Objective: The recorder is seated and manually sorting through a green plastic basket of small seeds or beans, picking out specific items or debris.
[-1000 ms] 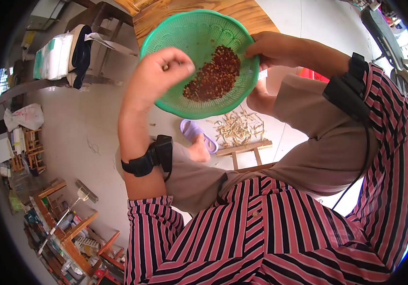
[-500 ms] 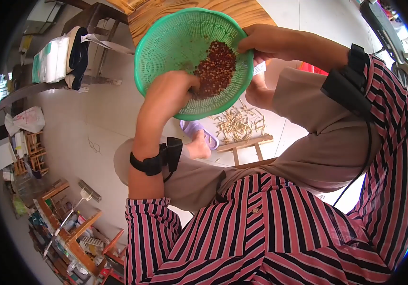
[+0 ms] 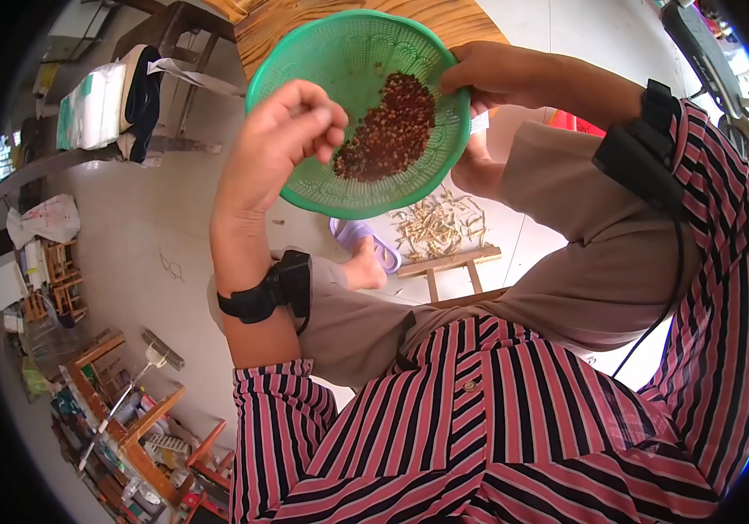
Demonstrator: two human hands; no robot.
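Observation:
A round green plastic sieve basket [image 3: 309,188] is held up in front of me, tilted. A heap of dark red dried chilli pieces [image 3: 388,131] lies in its right half. My right hand [image 3: 497,79] grips the basket's right rim. Just over the basket's left side, my left hand [image 3: 283,140] is raised with thumb and fingertips pinched together; nothing shows between them. Both wrists carry black strapped devices.
Below the basket, pale stems [image 3: 440,227] lie scattered on the floor by a low wooden stand [image 3: 449,262], beside a purple slipper [image 3: 374,240]. A wooden tabletop [image 3: 305,22] lies behind the basket. A chair with cloths [image 3: 117,96] is at upper left, cluttered wooden racks [image 3: 121,419] at lower left.
My left hand dipped down to the chilli heap, then lifted out toward the left rim with its fingers pinched. The basket stays in my right hand, shifted slightly.

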